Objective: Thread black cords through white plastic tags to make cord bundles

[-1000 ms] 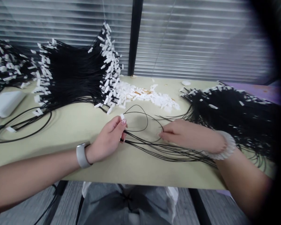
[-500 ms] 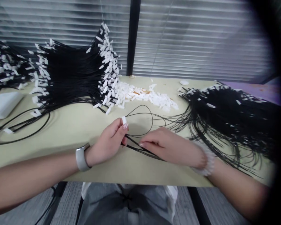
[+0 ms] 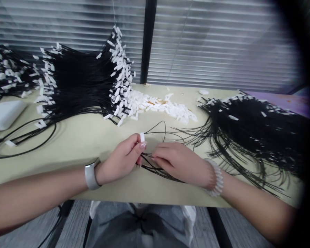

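Note:
Near the middle of the table, my left hand (image 3: 124, 156) is closed on several thin black cables (image 3: 155, 169), which run off to the right beneath my other hand. A small white tag (image 3: 142, 137) sticks up between its thumb and forefinger. My right hand (image 3: 178, 161) is just to the right, its fingers curled and pinched together over the cables. What its fingertips hold is hidden behind the hand. A thin cable loop (image 3: 162, 124) rises beyond both hands.
A heap of white tags (image 3: 160, 106) lies behind my hands. To the left is a big stack of black cables (image 3: 80, 75) with white ends, and a white power-bank-like block (image 3: 9, 113). Another cable bundle (image 3: 253, 120) spreads at right. Window blinds (image 3: 222, 44) stand behind the table.
My left hand has shifted slightly right with the tag and cables. My right hand has drawn a little left, closer to it. The thin cable loop has become smaller.

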Tool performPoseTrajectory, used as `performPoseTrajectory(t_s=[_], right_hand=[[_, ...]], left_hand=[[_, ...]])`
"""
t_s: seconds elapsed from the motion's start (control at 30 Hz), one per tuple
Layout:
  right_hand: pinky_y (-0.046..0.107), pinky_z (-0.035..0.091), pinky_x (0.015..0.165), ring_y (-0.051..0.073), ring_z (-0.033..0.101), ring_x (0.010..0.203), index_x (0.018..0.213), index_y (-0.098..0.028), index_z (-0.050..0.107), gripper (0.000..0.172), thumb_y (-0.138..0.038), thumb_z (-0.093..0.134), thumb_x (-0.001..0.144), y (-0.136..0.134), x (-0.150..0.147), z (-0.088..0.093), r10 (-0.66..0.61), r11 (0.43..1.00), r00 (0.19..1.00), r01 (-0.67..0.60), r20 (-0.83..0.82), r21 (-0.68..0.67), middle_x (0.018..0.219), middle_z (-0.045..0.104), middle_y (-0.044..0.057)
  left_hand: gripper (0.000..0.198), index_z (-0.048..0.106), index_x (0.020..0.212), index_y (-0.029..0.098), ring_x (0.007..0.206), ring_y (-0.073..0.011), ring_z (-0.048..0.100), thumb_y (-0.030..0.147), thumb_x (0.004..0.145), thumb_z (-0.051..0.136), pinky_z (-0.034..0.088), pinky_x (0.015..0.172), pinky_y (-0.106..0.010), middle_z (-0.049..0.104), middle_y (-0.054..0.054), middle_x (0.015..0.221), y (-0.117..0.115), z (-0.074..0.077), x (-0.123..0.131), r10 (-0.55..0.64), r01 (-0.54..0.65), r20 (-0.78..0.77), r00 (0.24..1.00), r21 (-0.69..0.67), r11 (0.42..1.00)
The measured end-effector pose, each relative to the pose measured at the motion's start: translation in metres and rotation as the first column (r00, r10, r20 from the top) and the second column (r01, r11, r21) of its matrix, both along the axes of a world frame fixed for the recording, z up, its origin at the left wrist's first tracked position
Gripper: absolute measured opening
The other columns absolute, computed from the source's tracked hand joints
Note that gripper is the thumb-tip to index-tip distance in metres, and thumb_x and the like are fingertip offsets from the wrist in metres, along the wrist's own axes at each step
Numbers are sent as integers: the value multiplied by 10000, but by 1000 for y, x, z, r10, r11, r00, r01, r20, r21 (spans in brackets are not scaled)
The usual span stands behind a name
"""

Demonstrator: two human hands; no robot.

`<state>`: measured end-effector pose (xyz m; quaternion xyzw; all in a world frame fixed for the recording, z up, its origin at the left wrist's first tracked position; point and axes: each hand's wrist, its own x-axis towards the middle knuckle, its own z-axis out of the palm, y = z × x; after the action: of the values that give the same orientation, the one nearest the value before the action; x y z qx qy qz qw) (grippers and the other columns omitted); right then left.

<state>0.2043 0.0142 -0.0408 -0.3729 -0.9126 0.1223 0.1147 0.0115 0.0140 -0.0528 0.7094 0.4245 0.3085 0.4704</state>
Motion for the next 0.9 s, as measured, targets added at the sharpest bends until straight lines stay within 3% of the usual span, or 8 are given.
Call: performPoseTrajectory(t_s=[0.17,0.3,0.4,0.53,0.63,0.7,0.77,0.9], right_hand=[[257,339,565,106,466,522,681,-190,634,258,-282,453,841,9,31,19,-224,968,971,212,84,131,570,550,8],[293,406,551,149,518,526,865,-206,654,247,-371,473,841,24,66,29,-483,819,832,539,-273,197,604,598,33],[353,478,614,219,603,731,1027,-223,597,249,-341,478,843,34,81,29,-466,735,643,664,-607,139,894,637,83],[407,491,769,254,576,984,1113,-253,548,289,-265,501,828,38,80,33,-277,822,391,570,-878,-6,1122,567,88],[359,492,583,168,602,653,1089,-268,564,269,-313,399,882,30,70,37,-284,849,306,520,-909,-90,1060,590,85],[307,437,438,115,505,445,1240,-294,456,356,-318,388,892,21,61,36,-322,876,383,467,-866,-120,847,634,55],[280,454,431,119,528,444,1362,-302,268,489,-292,405,893,12,50,32,-329,935,548,300,-769,-187,717,636,14],[260,520,631,116,628,668,1137,-222,535,278,-237,452,872,1,29,21,-167,978,812,67,-559,-196,804,661,27]], left_hand=[[236,397,775,186,550,-103,451,359,911,310,370,555,-232,472,35,600,2,1,1,19,-19,-13,1000,-22,1000],[254,394,773,184,548,-95,463,379,910,306,367,544,-225,444,38,609,6,-1,0,40,-37,48,998,-60,997],[256,397,777,184,556,-96,474,386,908,310,370,543,-225,434,39,618,7,-1,0,40,-34,70,997,-83,996],[267,399,773,184,558,-96,464,397,909,312,372,552,-230,442,37,618,7,-1,0,28,-22,57,998,-94,995],[275,402,774,185,554,-93,458,402,911,306,377,556,-231,443,37,611,6,-2,0,20,-14,62,998,-103,995],[277,406,777,185,553,-92,463,404,911,304,379,551,-228,443,37,612,7,-2,0,19,-11,70,997,-110,994],[277,411,783,185,553,-91,472,410,908,308,381,542,-226,441,36,619,7,-4,0,25,-16,77,997,-113,993],[277,425,793,183,541,-90,469,414,903,318,380,526,-221,450,32,628,8,-5,0,35,-27,68,997,-107,994]])
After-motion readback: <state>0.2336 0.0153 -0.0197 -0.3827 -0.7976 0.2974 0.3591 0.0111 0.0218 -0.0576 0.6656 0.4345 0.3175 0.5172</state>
